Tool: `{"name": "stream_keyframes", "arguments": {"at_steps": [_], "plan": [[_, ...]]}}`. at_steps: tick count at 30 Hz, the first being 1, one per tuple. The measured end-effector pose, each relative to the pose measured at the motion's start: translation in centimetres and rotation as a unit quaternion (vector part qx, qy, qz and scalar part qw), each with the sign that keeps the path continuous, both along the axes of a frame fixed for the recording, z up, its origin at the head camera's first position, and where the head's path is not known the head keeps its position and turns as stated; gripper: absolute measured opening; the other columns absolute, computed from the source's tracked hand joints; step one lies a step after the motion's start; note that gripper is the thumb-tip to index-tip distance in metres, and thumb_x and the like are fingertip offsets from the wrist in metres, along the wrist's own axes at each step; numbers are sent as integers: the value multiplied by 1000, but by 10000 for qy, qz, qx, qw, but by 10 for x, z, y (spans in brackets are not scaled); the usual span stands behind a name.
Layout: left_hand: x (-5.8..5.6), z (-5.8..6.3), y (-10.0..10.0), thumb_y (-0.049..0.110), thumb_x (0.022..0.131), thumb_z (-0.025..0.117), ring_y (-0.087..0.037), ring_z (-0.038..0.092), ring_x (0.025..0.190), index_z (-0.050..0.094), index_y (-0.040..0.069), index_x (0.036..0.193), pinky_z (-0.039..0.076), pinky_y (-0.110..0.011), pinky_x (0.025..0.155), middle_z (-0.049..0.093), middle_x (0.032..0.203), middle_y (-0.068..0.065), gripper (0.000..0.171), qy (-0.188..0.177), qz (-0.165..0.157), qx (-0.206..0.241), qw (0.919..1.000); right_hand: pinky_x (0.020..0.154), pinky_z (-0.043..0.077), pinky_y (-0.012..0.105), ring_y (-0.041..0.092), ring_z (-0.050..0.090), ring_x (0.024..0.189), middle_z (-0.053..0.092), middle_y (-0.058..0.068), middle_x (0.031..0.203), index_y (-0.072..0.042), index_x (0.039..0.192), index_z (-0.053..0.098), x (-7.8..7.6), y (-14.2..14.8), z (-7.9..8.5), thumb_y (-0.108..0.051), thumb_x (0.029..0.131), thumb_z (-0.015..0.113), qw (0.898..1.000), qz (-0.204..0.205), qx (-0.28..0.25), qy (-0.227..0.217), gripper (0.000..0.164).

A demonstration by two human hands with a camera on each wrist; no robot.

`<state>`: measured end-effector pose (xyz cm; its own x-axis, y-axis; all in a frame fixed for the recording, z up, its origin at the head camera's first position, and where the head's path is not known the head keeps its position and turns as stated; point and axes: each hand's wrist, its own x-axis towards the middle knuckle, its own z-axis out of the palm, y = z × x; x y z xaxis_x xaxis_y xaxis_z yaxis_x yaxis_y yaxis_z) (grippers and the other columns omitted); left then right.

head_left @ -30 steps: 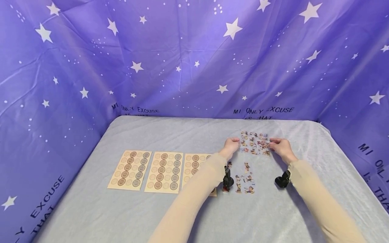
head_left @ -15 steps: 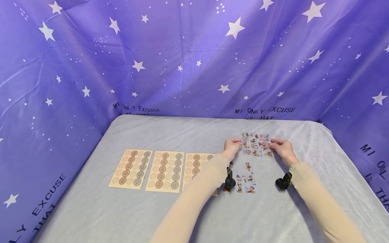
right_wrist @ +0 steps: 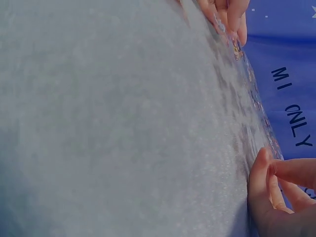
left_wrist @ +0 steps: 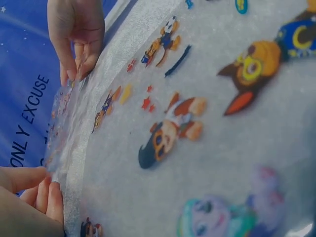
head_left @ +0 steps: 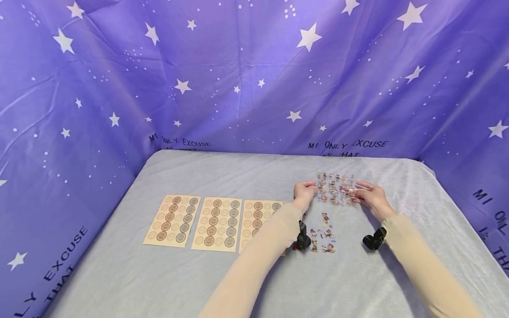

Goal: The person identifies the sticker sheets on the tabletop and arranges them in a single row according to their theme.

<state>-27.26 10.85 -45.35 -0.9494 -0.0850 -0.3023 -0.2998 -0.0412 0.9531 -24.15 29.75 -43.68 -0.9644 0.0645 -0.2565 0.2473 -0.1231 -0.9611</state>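
A clear sticker sheet [head_left: 333, 189] printed with small cartoon figures is at the back right, stretched between both hands. My left hand [head_left: 305, 194] pinches its left edge between thumb and fingers; in the left wrist view the same hand [left_wrist: 32, 197] is at lower left. The right edge is pinched by my right hand [head_left: 373, 198], seen close in the right wrist view as the hand [right_wrist: 284, 190] at lower right. In both wrist views the sheet appears nearly edge-on, above the cloth. Nearer me lies another clear sheet with cartoon stickers [head_left: 324, 240], partly hidden by the left sleeve.
Left of the hands, three cream sheets of round stickers lie in a row: a left one [head_left: 172, 221], a middle one [head_left: 216, 224] and a right one [head_left: 254, 216] partly behind the left forearm. Grey plush cloth [head_left: 159, 282] covers the table. Purple starry curtains [head_left: 222, 106] surround it.
My right hand has shifted slightly rightward, and the held sheet's right part now shows more glare. Both hands keep their pinch. The head view has drifted a little.
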Motion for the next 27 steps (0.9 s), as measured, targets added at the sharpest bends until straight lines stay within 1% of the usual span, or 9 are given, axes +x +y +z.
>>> {"name": "stream_keyframes", "arguments": {"at_steps": [1, 6, 8, 9, 15, 16, 22, 24, 27], "plan": [[0, -2, 2, -12, 77, 56, -21, 62, 82, 68, 3, 96, 51, -31, 73, 66, 84, -12, 27, 71, 18, -98, 9999, 60, 51, 16, 4, 60, 61, 62, -6, 66, 11, 136, 17, 1, 1, 0, 11, 83, 44, 10000, 6, -31, -68, 59], [-42, -70, 18, -6, 73, 64, -14, 62, 77, 70, 10, 91, 51, -26, 67, 66, 86, -4, 25, 586, -63, 103, 9982, 61, 51, 16, 3, 60, 64, 63, -8, 69, 6, 138, 14, 3, 2, 5, 7, 85, 45, 9994, 45, -83, -343, 61], [-53, -85, 20, -5, 71, 66, -13, 62, 74, 70, 13, 89, 51, -25, 65, 67, 84, -2, 26, 557, -70, 292, 9980, 63, 51, 17, 4, 61, 65, 63, -7, 69, 6, 138, 13, 4, 1, 6, 6, 85, 45, 9991, 69, -153, -388, 62], [-52, -85, 19, -4, 70, 68, -12, 62, 73, 70, 14, 89, 51, -24, 64, 67, 83, -3, 26, 637, -84, 394, 9972, 64, 51, 17, 5, 61, 65, 64, -6, 69, 6, 138, 12, 5, 1, 7, 7, 85, 45, 9989, 74, -231, -394, 62], [-7, -21, 4, -14, 73, 59, -20, 64, 71, 69, 3, 94, 53, -26, 63, 66, 80, -14, 28, 314, 100, 1004, 9944, 62, 51, 17, 6, 62, 65, 64, -3, 69, 6, 138, 12, 12, 3, 12, 7, 85, 47, 9991, 88, -315, -262, 63], [3, -7, 2, -16, 74, 56, -22, 64, 74, 68, 1, 96, 53, -28, 66, 66, 82, -16, 30, 65, 187, 1100, 9937, 61, 51, 17, 6, 62, 65, 64, -3, 69, 6, 138, 12, 13, 4, 13, 6, 85, 47, 9991, 102, -321, -245, 63], [22, 8, 3, -16, 75, 55, -25, 64, 77, 65, -2, 100, 53, -29, 68, 65, 82, -18, 30, -162, 369, 1281, 9909, 58, 51, 17, 6, 63, 68, 65, -3, 72, 2, 139, 14, 23, 9, 16, 6, 85, 48, 9985, 236, -484, -133, 64], [25, 8, 4, -17, 74, 55, -25, 64, 76, 66, -2, 99, 53, -29, 67, 65, 80, -18, 31, -256, 407, 1388, 9892, 58, 51, 17, 7, 63, 68, 66, -2, 73, -5, 137, 26, 26, 11, 16, 7, 85, 49, 9982, 272, -528, -80, 59], [30, 10, 4, -18, 73, 55, -25, 64, 76, 66, -2, 99, 53, -29, 67, 65, 79, -18, 32, -314, 432, 1508, 9871, 58, 51, 18, 8, 63, 68, 66, -2, 73, -13, 117, 48, 31, 13, 17, 6, 84, 50, 9977, 333, -586, 59, 38]]}}
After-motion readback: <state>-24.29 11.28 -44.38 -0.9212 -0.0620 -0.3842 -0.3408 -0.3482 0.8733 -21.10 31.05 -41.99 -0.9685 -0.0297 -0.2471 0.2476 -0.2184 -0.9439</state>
